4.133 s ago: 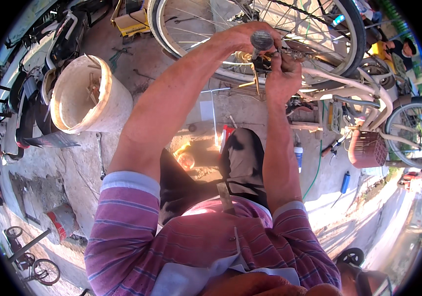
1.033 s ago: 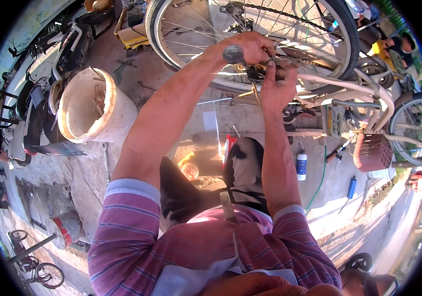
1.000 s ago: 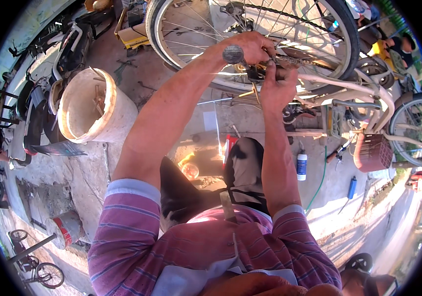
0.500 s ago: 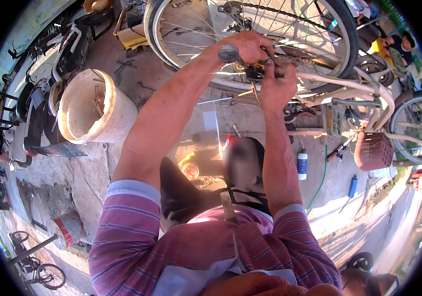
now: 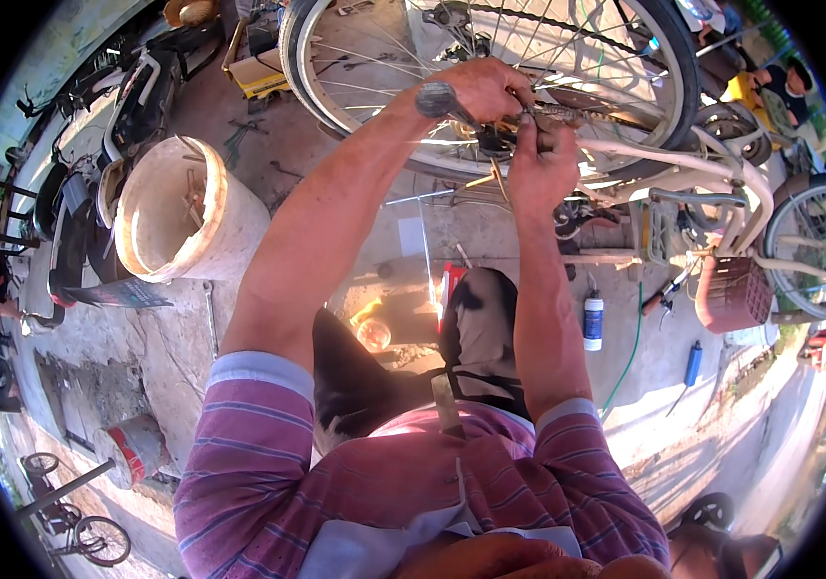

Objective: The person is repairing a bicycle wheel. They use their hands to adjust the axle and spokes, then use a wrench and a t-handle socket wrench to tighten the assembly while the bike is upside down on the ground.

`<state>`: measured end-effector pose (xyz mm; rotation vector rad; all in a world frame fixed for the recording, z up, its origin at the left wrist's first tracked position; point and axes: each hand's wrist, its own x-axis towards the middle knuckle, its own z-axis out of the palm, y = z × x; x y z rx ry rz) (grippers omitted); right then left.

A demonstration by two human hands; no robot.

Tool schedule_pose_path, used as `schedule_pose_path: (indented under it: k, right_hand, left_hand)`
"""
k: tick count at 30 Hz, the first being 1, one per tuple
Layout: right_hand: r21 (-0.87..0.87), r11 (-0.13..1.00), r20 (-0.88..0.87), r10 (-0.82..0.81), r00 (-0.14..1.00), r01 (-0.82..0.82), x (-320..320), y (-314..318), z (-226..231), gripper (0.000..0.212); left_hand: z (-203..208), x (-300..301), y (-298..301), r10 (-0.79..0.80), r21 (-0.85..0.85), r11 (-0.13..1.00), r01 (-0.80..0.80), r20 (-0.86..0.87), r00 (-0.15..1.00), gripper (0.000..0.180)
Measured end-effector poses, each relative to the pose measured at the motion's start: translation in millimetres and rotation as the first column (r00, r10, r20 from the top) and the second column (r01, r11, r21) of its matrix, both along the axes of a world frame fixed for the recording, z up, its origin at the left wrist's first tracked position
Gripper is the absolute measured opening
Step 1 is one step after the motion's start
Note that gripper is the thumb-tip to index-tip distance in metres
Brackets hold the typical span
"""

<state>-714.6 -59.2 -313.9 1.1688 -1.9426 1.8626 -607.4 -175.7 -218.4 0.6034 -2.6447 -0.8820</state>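
A bicycle with a pale frame [image 5: 659, 159] lies across the far side, its spoked wheel [image 5: 288, 48] in front of me. My left hand [image 5: 485, 89] reaches in beside the hub, fingers closed and curled; what they pinch is hidden. Close by on the right, my right hand [image 5: 540, 169] is closed, with thumb and forefinger pinching the bicycle chain [image 5: 577, 114], which runs off to the right. The two sets of fingertips nearly meet. A dark rod with a rounded grey end [image 5: 435, 99] sticks out by my left wrist. Under my hands is a thin yellowish rod [image 5: 481, 180].
A white bucket [image 5: 230, 217] with sticks inside stands left, near a wrench [image 5: 210, 318]. Rightward lie a white-and-blue bottle [image 5: 592, 323], a blue-handled screwdriver [image 5: 692, 364] and a green cord [image 5: 635, 338]. A reddish basket [image 5: 731, 294] and another wheel [image 5: 809, 246] are farther right.
Both hands stay at the same spot by the hub, with only slight shifts of the fingers. The rod's grey end has moved a little to the left.
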Motion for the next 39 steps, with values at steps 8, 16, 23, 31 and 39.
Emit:
schedule_pose_path:
  k: [8,16,23,31,39]
  right_hand:
    - [0.011,1.000,-0.010,0.000,1.000,0.000,0.2,0.4,2.5,0.018]
    - [0.016,1.000,-0.015,-0.010,1.000,0.010,0.8,1.5,3.4,0.018]
    - [-0.023,0.999,0.000,0.038,0.999,-0.038,3.7,-2.3,6.0,0.017]
    - [0.025,1.000,-0.007,0.001,1.000,0.000,1.0,-1.4,-0.3,0.015]
    - [-0.002,1.000,0.032,0.001,0.999,-0.001,0.8,-3.0,-1.0,0.016]
  left_hand:
    - [0.3,-0.8,0.0,0.015,0.016,1.000,-0.015,0.021,1.000,0.033]
    - [3.1,0.3,1.9,0.020,0.002,1.000,-0.020,0.023,1.000,0.034]
    - [-0.6,1.7,-3.0,0.004,-0.019,1.000,-0.003,0.010,1.000,0.034]
    - [5.5,2.9,3.2,0.021,0.021,1.000,-0.022,0.038,0.999,0.034]
    - [6.1,2.1,3.8,0.025,0.009,1.000,-0.026,0.033,0.999,0.034]
